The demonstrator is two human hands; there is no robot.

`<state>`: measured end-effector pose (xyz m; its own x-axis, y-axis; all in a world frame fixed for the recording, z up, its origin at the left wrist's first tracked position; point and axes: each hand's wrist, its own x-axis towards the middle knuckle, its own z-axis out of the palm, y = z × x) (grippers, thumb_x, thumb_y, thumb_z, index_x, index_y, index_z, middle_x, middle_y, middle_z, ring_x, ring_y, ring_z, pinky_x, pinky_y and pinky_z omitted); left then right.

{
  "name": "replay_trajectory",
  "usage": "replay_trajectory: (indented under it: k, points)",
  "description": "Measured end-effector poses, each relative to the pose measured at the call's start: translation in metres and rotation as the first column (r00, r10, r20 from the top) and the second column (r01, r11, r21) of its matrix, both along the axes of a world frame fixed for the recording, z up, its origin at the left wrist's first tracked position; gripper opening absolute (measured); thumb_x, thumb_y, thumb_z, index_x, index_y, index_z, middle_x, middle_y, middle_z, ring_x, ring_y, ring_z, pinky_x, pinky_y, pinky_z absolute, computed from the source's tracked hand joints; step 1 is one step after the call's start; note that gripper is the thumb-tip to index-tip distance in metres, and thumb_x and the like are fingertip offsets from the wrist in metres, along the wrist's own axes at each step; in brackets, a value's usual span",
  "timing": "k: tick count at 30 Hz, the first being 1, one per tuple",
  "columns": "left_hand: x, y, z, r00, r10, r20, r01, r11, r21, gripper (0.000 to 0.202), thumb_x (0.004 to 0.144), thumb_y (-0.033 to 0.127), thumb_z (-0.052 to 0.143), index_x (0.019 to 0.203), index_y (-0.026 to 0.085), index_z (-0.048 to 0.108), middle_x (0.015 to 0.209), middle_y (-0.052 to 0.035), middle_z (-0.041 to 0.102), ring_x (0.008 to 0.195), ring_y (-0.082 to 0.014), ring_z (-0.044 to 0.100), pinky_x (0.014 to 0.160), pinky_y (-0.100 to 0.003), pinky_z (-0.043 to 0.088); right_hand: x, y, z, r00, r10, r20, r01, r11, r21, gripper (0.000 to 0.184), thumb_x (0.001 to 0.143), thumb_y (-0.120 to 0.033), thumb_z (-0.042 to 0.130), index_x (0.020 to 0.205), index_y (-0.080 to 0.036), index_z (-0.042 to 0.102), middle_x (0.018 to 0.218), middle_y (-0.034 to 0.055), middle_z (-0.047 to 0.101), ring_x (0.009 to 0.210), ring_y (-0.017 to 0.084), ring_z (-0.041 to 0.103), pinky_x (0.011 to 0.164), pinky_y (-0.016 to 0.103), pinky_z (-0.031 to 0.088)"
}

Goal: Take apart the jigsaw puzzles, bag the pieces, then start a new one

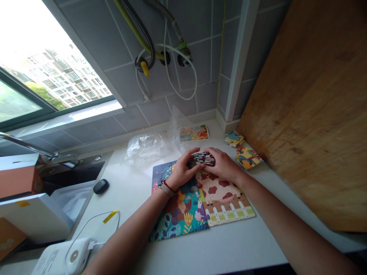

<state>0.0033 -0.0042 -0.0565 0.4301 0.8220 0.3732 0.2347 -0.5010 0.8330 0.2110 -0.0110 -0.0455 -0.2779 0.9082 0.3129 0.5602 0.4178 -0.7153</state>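
Between my two hands is a pile of jigsaw puzzle pieces (203,158), dark with pale edges. My left hand (185,171) curls round its left side, and my right hand (222,164) cups the right side. Beneath them lie two assembled puzzles side by side on the counter. One is a blue-green animal puzzle (183,221), partly covered by my left forearm and hand. The other is a brown-spotted cow puzzle (226,194) with a white fence, its upper part hidden by my hands.
Two stacks of loose puzzle pieces (249,157) sit at the right beside a leaning wooden board (309,114). Behind are crumpled clear plastic bags (145,147) and a picture card (197,132). A black case (101,186), white power bank (64,256) and sink (94,172) are left.
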Motion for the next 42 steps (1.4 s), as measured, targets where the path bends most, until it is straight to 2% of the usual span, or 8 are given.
replay_trajectory:
  k: [7, 13, 20, 27, 30, 32, 35, 42]
  points:
    - [0.003, -0.005, 0.005, 0.995, -0.004, -0.103, 0.010, 0.998, 0.058, 0.061, 0.095, 0.028, 0.070, 0.151, 0.025, 0.045, 0.146, -0.0117, 0.062, 0.131, -0.0281, 0.063, 0.111, -0.045, 0.053, -0.004, 0.000, -0.010, 0.995, 0.001, 0.104, -0.001, 1.000, 0.005, 0.055, 0.071, -0.017, 0.078, 0.123, -0.022, 0.060, 0.121, 0.0116, 0.068, 0.115, 0.032, 0.064, 0.101, 0.048, 0.051]
    - [0.003, -0.009, 0.011, 0.978, -0.049, -0.203, 0.074, 0.991, 0.114, 0.066, 0.092, 0.027, 0.071, 0.152, 0.025, 0.042, 0.145, -0.0125, 0.062, 0.129, -0.0299, 0.063, 0.111, -0.047, 0.052, 0.000, -0.007, -0.018, 0.999, 0.050, -0.007, -0.050, 0.999, 0.011, 0.082, 0.069, -0.012, 0.078, 0.144, -0.023, 0.045, 0.140, 0.0139, 0.060, 0.129, 0.033, 0.058, 0.111, 0.051, 0.046]
    - [0.002, -0.013, 0.010, 0.947, -0.140, -0.288, 0.181, 0.976, 0.118, 0.078, 0.092, 0.018, 0.065, 0.159, 0.026, 0.026, 0.146, -0.0133, 0.061, 0.132, -0.0293, 0.062, 0.111, -0.046, 0.051, 0.010, -0.017, -0.020, 0.992, 0.085, -0.094, -0.087, 0.996, -0.009, 0.090, 0.074, -0.020, 0.084, 0.153, -0.028, 0.040, 0.149, 0.0135, 0.053, 0.138, 0.032, 0.054, 0.117, 0.051, 0.044]
    - [0.003, -0.010, 0.004, 0.973, -0.064, -0.222, 0.094, 0.987, 0.127, 0.061, 0.091, 0.023, 0.070, 0.143, 0.023, 0.039, 0.132, -0.0138, 0.065, 0.120, -0.0276, 0.067, 0.100, -0.042, 0.057, 0.014, -0.020, -0.008, 0.978, 0.117, -0.175, -0.122, 0.992, -0.015, 0.072, 0.083, -0.034, 0.082, 0.148, -0.027, 0.053, 0.147, 0.0121, 0.057, 0.138, 0.031, 0.054, 0.119, 0.051, 0.043]
    - [0.003, -0.010, 0.007, 0.975, -0.048, -0.215, 0.075, 0.990, 0.117, 0.061, 0.091, 0.022, 0.070, 0.143, 0.024, 0.039, 0.130, -0.0126, 0.068, 0.116, -0.0264, 0.069, 0.097, -0.040, 0.058, 0.009, -0.021, -0.004, 0.939, 0.071, -0.337, -0.112, 0.989, -0.102, 0.047, 0.097, -0.042, 0.064, 0.141, -0.026, 0.060, 0.140, 0.0107, 0.066, 0.131, 0.028, 0.062, 0.114, 0.047, 0.048]
    - [0.004, -0.010, 0.009, 0.974, -0.052, -0.221, 0.081, 0.989, 0.124, 0.058, 0.091, 0.022, 0.072, 0.141, 0.024, 0.042, 0.130, -0.0122, 0.068, 0.116, -0.0264, 0.069, 0.098, -0.039, 0.057, 0.006, -0.021, -0.005, 0.914, 0.008, -0.406, -0.084, 0.982, -0.170, 0.039, 0.103, -0.044, 0.053, 0.134, -0.025, 0.066, 0.134, 0.0101, 0.071, 0.126, 0.028, 0.065, 0.112, 0.047, 0.050]
    - [0.004, -0.011, 0.011, 0.970, -0.055, -0.237, 0.090, 0.986, 0.139, 0.052, 0.091, 0.024, 0.073, 0.137, 0.024, 0.048, 0.128, -0.0112, 0.069, 0.114, -0.0259, 0.070, 0.097, -0.039, 0.057, 0.004, -0.019, -0.009, 0.882, -0.053, -0.468, -0.072, 0.967, -0.244, 0.040, 0.101, -0.049, 0.053, 0.128, -0.024, 0.070, 0.130, 0.0099, 0.074, 0.123, 0.028, 0.068, 0.111, 0.047, 0.051]
    - [0.005, -0.011, 0.013, 0.971, -0.015, -0.240, 0.047, 0.990, 0.129, 0.045, 0.092, 0.029, 0.076, 0.132, 0.024, 0.055, 0.121, -0.0087, 0.073, 0.106, -0.0243, 0.072, 0.093, -0.037, 0.059, 0.001, -0.016, -0.008, 0.731, -0.115, -0.672, -0.202, 0.905, -0.375, 0.045, 0.096, -0.054, 0.061, 0.128, -0.025, 0.069, 0.130, 0.0083, 0.074, 0.125, 0.027, 0.067, 0.111, 0.045, 0.051]
